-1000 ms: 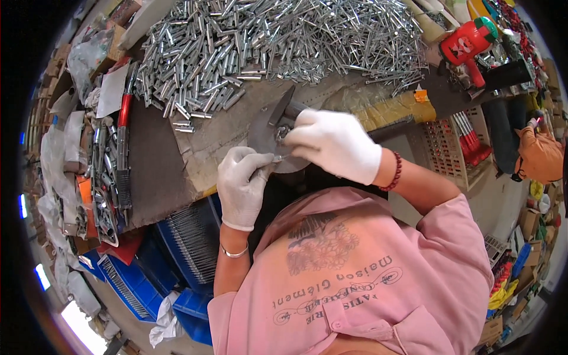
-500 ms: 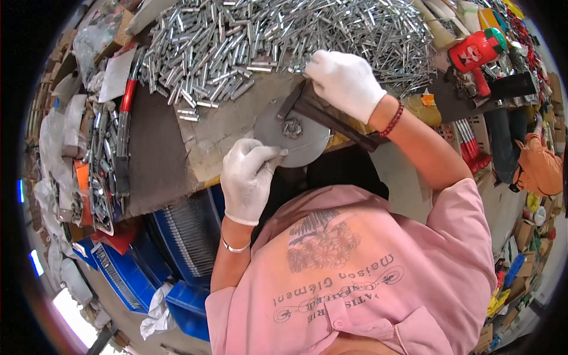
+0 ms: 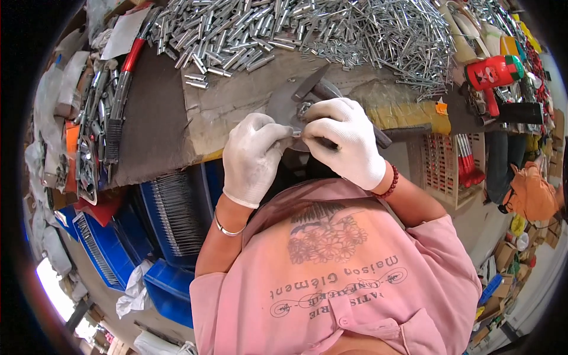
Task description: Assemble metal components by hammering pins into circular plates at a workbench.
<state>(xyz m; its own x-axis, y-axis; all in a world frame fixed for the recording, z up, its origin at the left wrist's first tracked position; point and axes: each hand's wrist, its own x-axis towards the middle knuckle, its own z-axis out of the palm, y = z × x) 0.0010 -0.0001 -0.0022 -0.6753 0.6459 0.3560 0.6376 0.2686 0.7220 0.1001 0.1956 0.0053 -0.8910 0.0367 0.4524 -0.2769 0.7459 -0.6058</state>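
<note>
A: What has changed in the last half second?

B: The right hand [image 3: 346, 142] has come back down from the far side of the blade [image 3: 293, 97]. It was up near the heap of pins [image 3: 331, 29]; now it sits close beside the left hand [image 3: 255, 155], both at the near edge of the bench [image 3: 236, 100]. The blade has swung too: it lay flat and round-looking, and now its point sticks up and away from the person.

A: What does that say about the work?

B: Likely the person has fetched a small part and is now fitting it at the pivot [image 3: 305, 109], so the fine step is in hand rather than the reach.

A: How are the hands gripping?

B: Both wear white gloves. The left pinches narrowly, thumb and fingertips meeting at the pivot. The right is curled closed over the dark handle [image 3: 378, 135] and the lower part of the blade. Whether a pin sits between the fingertips cannot be told; it is too small.

A: And the piece itself?

B: A grey metal blade, flat, tapering to a point, dull rather than shiny, with a small bright fitting at the pivot. It is held just above the bench edge, in front of the person's chest, with the pins well beyond it.
</note>
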